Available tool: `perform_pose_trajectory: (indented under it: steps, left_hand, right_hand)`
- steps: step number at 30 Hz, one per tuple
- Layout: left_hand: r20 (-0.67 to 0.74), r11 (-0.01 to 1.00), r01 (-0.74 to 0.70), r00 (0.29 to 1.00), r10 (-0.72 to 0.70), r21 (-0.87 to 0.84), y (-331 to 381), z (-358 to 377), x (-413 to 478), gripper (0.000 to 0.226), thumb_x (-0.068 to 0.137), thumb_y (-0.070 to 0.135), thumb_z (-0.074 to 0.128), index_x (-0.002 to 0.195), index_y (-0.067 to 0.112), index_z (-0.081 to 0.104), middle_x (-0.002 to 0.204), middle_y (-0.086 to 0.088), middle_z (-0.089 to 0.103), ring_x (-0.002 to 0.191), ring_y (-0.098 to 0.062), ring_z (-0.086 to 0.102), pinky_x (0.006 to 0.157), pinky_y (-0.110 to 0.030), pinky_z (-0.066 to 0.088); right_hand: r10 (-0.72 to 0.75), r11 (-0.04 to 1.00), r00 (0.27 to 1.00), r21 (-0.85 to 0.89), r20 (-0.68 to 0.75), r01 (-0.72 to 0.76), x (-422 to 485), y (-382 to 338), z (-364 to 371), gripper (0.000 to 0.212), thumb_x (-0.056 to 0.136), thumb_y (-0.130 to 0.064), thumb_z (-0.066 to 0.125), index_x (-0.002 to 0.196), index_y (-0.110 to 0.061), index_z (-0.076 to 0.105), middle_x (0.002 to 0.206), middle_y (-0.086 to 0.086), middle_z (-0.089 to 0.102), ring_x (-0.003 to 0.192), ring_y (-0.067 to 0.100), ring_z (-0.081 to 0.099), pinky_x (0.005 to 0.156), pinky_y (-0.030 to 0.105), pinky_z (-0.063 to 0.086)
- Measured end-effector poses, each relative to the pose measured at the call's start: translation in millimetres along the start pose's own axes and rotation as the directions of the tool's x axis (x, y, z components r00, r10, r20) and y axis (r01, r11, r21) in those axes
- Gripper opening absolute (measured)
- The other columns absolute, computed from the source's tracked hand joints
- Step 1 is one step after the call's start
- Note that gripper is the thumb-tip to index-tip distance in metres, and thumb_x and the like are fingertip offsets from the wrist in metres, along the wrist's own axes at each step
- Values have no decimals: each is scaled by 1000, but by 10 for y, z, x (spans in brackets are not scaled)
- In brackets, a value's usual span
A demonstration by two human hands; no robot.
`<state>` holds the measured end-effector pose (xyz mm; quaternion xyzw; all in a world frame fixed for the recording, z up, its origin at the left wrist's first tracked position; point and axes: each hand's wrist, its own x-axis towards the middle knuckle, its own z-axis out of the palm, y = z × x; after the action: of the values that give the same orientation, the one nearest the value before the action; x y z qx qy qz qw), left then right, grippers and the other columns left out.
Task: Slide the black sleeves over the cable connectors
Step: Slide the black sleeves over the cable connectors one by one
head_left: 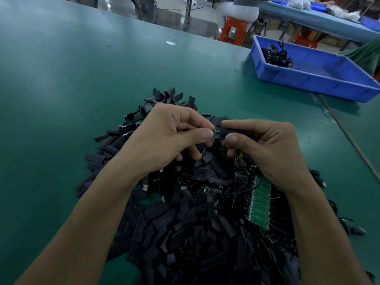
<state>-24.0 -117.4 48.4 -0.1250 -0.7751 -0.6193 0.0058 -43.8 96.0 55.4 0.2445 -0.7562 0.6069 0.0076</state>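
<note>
A big heap of flat black sleeves (176, 227) covers the green table in front of me. Mixed into it are black cables with USB plugs (145, 187) and small green circuit boards (211, 190). My left hand (166, 138) pinches a small green connector board (216, 133) on a thin black cable between thumb and fingers. My right hand (265, 145) grips a black sleeve (228, 131), its open end touching that board. Both hands hover just above the heap.
A panel of joined green boards (259, 200) lies under my right wrist. A blue bin (320, 79) holding several black cables stands at the back right. Orange stools (233, 30) and another blue-topped table (320, 21) lie beyond the table edge.
</note>
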Motion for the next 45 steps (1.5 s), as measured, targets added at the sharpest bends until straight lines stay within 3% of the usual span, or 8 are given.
perform_pose_trajectory:
  steps: [3, 8, 12, 17, 24, 36, 45]
  left_hand:
    - [-19, 1000, 6, 1000, -6, 13, 6, 38, 3, 9, 91, 17, 73, 90, 26, 72, 74, 10, 76, 56, -13, 72, 41, -15, 44]
    - [-91, 999, 19, 996, -22, -32, 18, 64, 7, 9, 89, 21, 76, 93, 18, 68, 74, 6, 77, 55, -16, 72, 40, -16, 44]
    - [-116, 996, 64, 991, -70, -57, -4, 36, 21, 17, 88, 28, 76, 77, 16, 72, 69, -2, 75, 53, -16, 70, 47, -18, 50]
    - [-67, 998, 60, 996, -61, -21, 0, 7, 17, 20, 92, 25, 72, 73, 18, 72, 67, -1, 75, 54, -14, 71, 49, -17, 51]
    - [-55, 998, 55, 997, -56, -6, 14, 55, -3, 18, 94, 19, 70, 77, 11, 72, 68, -2, 75, 56, -14, 71, 49, -17, 51]
    - [-51, 990, 100, 993, -105, -96, 20, 31, 4, 14, 88, 12, 75, 74, 12, 73, 66, -6, 75, 54, -15, 71, 48, -17, 51]
    - [1, 991, 112, 994, -112, -69, 18, 43, -2, 17, 89, 13, 74, 72, 14, 73, 67, -6, 75, 55, -15, 71, 47, -17, 49]
  right_hand:
    - [6, 1000, 998, -1, 61, -6, 3, -5, 27, 22, 80, -27, 76, 102, -29, 78, 80, -1, 77, 62, 12, 70, 59, 17, 53]
    - [-63, 997, 997, -42, -55, 60, 13, 20, 116, 17, 82, -27, 75, 99, -31, 75, 81, -6, 77, 63, 12, 70, 59, 17, 52]
    - [-91, 995, 988, -54, -123, 85, -13, 51, 150, 13, 86, -23, 75, 98, -28, 74, 78, -5, 76, 62, 12, 70, 58, 18, 52]
    - [-91, 996, 986, -38, -142, 87, -53, 51, 162, 13, 86, -27, 72, 98, -25, 74, 76, -4, 75, 61, 13, 70, 57, 20, 52]
    - [-69, 995, 996, -69, -58, 65, -30, 37, 116, 18, 86, -20, 75, 101, -30, 73, 81, -5, 77, 64, 12, 71, 60, 18, 54]
    - [-111, 993, 980, -52, -165, 104, -61, 63, 223, 9, 89, -18, 70, 97, -20, 73, 79, -5, 75, 65, 10, 71, 62, 17, 53]
    - [-62, 998, 993, -36, -97, 59, -30, 54, 215, 12, 85, -24, 70, 97, -23, 73, 82, -4, 75, 70, 14, 72, 67, 21, 57]
